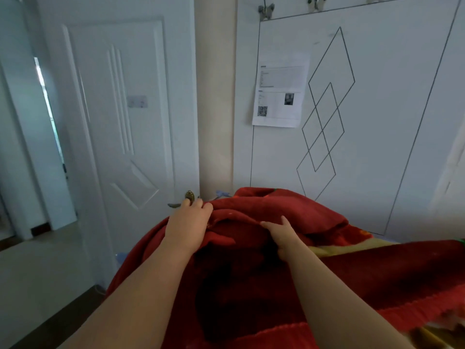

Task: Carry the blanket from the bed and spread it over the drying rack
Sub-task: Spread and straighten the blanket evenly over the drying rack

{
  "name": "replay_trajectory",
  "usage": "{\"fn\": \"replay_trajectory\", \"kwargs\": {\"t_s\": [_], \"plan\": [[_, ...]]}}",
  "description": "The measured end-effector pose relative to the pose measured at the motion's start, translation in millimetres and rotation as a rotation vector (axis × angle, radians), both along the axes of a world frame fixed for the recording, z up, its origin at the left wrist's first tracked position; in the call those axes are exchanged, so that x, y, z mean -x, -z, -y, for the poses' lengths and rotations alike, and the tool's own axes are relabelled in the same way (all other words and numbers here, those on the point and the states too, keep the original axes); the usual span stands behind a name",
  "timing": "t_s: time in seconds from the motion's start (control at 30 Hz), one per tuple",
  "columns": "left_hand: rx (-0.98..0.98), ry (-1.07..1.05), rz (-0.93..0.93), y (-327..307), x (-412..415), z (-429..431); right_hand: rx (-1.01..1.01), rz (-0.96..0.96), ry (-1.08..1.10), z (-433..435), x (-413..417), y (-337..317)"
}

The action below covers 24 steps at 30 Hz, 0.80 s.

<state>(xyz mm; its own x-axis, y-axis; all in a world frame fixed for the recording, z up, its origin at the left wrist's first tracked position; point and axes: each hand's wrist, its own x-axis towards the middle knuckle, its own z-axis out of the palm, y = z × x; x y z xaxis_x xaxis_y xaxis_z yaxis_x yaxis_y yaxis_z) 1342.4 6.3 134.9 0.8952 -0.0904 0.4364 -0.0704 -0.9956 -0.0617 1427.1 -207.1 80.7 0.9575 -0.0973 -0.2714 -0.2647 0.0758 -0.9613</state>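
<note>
White door (118, 117) and wardrobe (377, 122) behind, red blanket (276, 273) bunched up; left hand (187, 222) grip curled tight on the blanket, right hand (281, 238) grip pinching a fold

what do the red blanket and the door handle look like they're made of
The blanket looks like thick, soft plush or fleece fabric: matte, deep folds, a ribbed red border. The door handle seems to be metal with a brassy, slightly shiny finish, though it is small and partly hidden behind the left hand.
</note>
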Motion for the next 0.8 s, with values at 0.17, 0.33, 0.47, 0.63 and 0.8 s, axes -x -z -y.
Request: {"fn": "replay_trajectory", "kwargs": {"t_s": [0.17,0.33,0.47,0.63,0.8], "plan": [[0.006,-0.029,0.042,-16,-28,-53,-0.016,0.006,-0.033,-48,-19,-19],[0.010,-0.050,-0.026,-25,-45,-108,-0.079,0.060,-0.069,-96,-38,-25],[0.007,-0.109,-0.152,-19,-51,-147,-0.101,0.026,-0.134,-131,-47,-18],[0.003,-0.119,-0.273,0,-70,-170,-0.035,0.016,-0.033,-146,-60,-10],[-0.048,-0.210,-0.332,-6,-88,-152,-0.048,0.002,0.247,-124,-69,-7]]}}
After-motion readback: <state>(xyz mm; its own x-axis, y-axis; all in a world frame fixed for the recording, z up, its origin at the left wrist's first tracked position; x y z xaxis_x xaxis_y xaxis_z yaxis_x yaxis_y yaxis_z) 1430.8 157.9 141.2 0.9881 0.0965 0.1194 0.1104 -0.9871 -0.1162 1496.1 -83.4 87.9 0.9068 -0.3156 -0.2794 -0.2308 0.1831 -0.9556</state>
